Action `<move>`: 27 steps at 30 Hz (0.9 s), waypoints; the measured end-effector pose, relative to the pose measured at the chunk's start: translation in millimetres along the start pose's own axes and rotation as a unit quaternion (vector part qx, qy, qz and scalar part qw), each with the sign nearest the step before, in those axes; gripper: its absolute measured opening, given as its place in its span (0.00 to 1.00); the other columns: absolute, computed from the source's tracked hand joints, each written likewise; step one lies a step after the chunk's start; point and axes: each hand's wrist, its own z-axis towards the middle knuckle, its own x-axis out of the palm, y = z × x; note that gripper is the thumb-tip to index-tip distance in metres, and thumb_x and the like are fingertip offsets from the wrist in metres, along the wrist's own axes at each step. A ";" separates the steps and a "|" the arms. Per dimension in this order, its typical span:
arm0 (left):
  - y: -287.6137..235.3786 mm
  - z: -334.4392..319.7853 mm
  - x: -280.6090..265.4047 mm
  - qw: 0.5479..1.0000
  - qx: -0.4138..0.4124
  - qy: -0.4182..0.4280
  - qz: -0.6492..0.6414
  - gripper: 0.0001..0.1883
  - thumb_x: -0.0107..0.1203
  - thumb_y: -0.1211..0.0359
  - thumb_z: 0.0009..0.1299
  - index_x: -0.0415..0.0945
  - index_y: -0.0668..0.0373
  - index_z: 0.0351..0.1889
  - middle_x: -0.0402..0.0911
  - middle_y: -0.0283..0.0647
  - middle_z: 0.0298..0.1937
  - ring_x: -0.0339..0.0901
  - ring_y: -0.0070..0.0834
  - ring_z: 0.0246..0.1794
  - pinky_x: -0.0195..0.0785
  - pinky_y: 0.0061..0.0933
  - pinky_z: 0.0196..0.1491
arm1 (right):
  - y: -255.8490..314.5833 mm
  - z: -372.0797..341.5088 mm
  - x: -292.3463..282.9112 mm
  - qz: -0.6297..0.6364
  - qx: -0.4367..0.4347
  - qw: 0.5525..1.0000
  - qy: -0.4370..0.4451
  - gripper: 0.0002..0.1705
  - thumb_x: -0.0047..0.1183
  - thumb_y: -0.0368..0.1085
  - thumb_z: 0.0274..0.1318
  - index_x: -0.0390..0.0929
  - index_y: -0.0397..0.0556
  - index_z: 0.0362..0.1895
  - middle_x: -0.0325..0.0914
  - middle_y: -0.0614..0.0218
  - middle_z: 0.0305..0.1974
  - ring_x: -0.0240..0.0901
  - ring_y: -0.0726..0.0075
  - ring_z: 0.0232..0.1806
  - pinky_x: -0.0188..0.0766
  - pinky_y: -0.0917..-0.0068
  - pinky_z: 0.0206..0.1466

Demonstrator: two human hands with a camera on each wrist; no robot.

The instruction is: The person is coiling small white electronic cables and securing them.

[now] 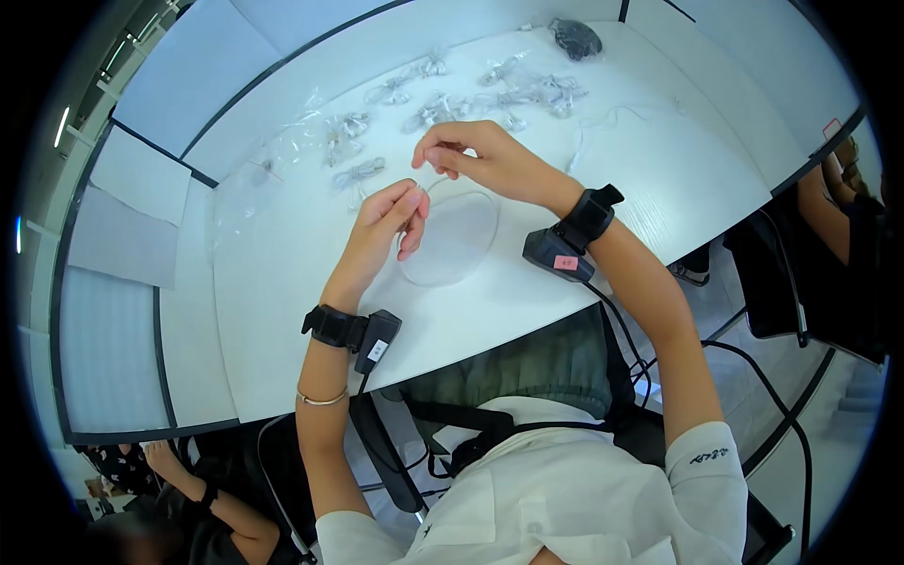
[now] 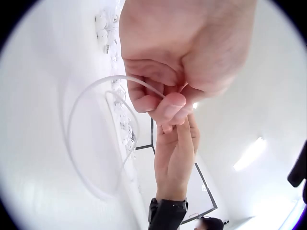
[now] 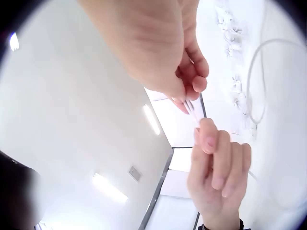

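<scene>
In the head view my left hand [image 1: 381,226] and right hand [image 1: 485,155] meet over the table, fingertips close together. A thin white cable [image 1: 444,284] runs from them and makes a wide loop. My left thumb and fingers pinch the cable [image 2: 69,129], seen leaving the grip in the left wrist view. The right wrist view shows my right thumb and fingertips pinching a slim white piece with a dark or metallic part [image 3: 190,108], its other end at my left fingertips. Fingers hide much of this piece.
Several coiled white cables [image 1: 438,111] lie across the back of the white table [image 1: 659,179], with clear plastic bags [image 1: 306,118] at the left. A black bagged thing [image 1: 576,40] is at the back. Low partitions [image 1: 122,202] border the table, and other people sit on both sides.
</scene>
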 end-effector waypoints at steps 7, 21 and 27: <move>2.7 2.4 5.8 0.983 0.069 -0.129 -0.110 0.16 0.36 0.59 0.75 0.64 0.57 0.28 0.63 0.32 0.15 0.61 0.20 0.14 0.56 0.19 0.20 | -11.3 3.5 26.7 0.090 0.032 0.992 -0.088 0.17 0.38 0.45 0.64 0.73 0.46 0.40 0.71 0.70 0.30 0.66 0.78 0.33 0.63 0.80 0.39; 16.7 4.0 -5.6 0.933 0.104 -0.299 -0.170 0.10 0.35 0.66 0.73 0.66 0.57 0.33 0.70 0.33 0.27 0.68 0.21 0.30 0.61 0.21 0.39 | -26.2 4.5 47.6 0.178 0.170 0.960 0.136 0.33 0.34 0.60 0.62 0.76 0.42 0.42 0.78 0.65 0.31 0.72 0.73 0.38 0.64 0.78 0.45; 24.2 4.7 -13.4 0.937 0.093 -0.292 -0.167 0.13 0.37 0.61 0.74 0.66 0.57 0.31 0.68 0.33 0.21 0.65 0.21 0.22 0.58 0.20 0.30 | -19.6 0.9 38.6 0.161 0.194 0.954 0.160 0.21 0.46 0.50 0.60 0.76 0.43 0.36 0.76 0.67 0.27 0.71 0.76 0.30 0.67 0.78 0.38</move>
